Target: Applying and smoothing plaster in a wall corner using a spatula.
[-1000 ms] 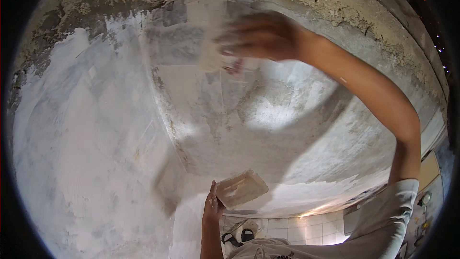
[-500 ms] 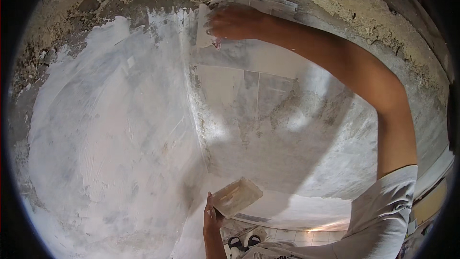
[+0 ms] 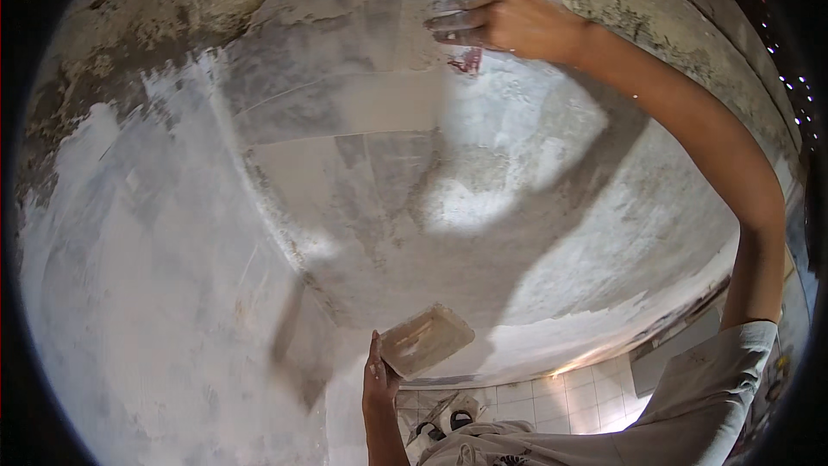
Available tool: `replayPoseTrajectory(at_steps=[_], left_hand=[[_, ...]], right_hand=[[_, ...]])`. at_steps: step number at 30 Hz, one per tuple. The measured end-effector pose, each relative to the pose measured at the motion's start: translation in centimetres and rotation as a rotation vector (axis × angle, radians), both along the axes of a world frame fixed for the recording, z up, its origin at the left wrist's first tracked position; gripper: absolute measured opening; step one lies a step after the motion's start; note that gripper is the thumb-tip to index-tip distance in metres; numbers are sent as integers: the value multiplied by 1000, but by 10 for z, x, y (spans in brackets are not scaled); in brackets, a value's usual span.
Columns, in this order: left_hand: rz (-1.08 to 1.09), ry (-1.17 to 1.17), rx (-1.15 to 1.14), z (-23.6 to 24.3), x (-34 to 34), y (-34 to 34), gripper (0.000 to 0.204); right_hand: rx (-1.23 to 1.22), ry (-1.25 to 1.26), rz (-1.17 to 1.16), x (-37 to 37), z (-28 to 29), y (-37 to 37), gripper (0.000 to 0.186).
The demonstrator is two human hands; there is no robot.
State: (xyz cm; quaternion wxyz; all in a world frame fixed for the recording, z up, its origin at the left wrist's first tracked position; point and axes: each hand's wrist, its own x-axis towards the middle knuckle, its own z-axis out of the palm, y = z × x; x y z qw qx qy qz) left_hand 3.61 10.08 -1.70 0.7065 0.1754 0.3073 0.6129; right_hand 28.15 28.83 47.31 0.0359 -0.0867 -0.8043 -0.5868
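My right hand (image 3: 509,22) is raised high on the plastered wall (image 3: 345,190), gripping a flat putty scraper (image 3: 431,43), whose pale blade lies against freshly smeared filler; a red bit (image 3: 466,62) shows below my fingers. The fingers are wrapped round the tool and smeared with putty. Low in the view, my left hand (image 3: 378,371) holds a shallow, translucent rectangular plastic container (image 3: 427,341) with pale putty residue in it, thumb up along its near side.
Another white-coated wall (image 3: 129,293) meets this one in a corner at the left. Rough, crumbling plaster (image 3: 172,13) runs along the top. A tiled floor (image 3: 552,401) with dark sandals (image 3: 460,418) shows at the bottom, and a grey panel (image 3: 668,349) stands at the lower right.
My right hand and scraper have moved rightward from near the corner half a second ago, trailing over the patch of filler. The left hand still holds the container low down.
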Motion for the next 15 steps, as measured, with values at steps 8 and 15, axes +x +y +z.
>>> replayPoseTrajectory(at_steps=[8, 15], left_hand=[[-130, 72, 89, -23, 31, 16, 68], [-212, 50, 295, -14, 40, 7, 86]], right_hand=[[4, 88, -318, 150, -27, -21, 47], [12, 91, -488, 227, -53, -60, 61]])
